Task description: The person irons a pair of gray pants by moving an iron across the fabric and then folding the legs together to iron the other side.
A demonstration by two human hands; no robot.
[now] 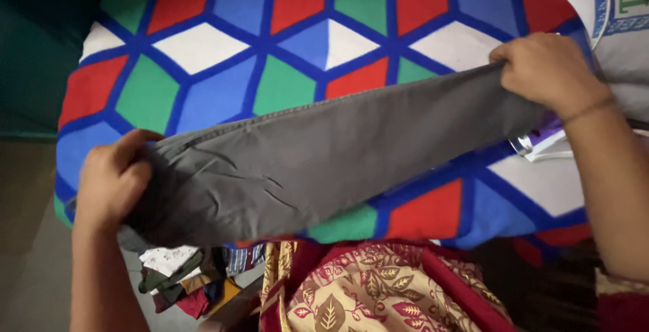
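Item: grey trousers (324, 163), plain woven cloth, folded lengthwise so the legs lie one on the other; we hold them stretched slantwise over the bed, low at our left, higher at our right. The pull from both ends keeps the cloth taut and fairly flat, with only a few creases near the wider end

Left hand (111, 180): closed around the wider, bunched end at the near left edge of the bed, fingers curled into the cloth, thumb on top. This end hangs slightly past the mattress edge

Right hand (544, 72): closed on the narrow end, knuckles up, gripping the hem and drawing it away from the left hand. A thin band sits on that wrist

Support: bedsheet (223, 48) patterned in blue-bordered diamonds of red, green, white and blue, spread flat beneath the trousers; the middle of the garment appears to rest on or just above it, we cannot tell which

Adjacent: a white printed garment (608, 28) at the far right corner of the bed; a small purple and white object (537, 143) just under our right wrist, partly hidden, kind unclear; a heap of mixed clothes (182, 278) on the floor below our left hand; our own maroon and cream leaf-print clothing (372, 291) at the lower edge of view
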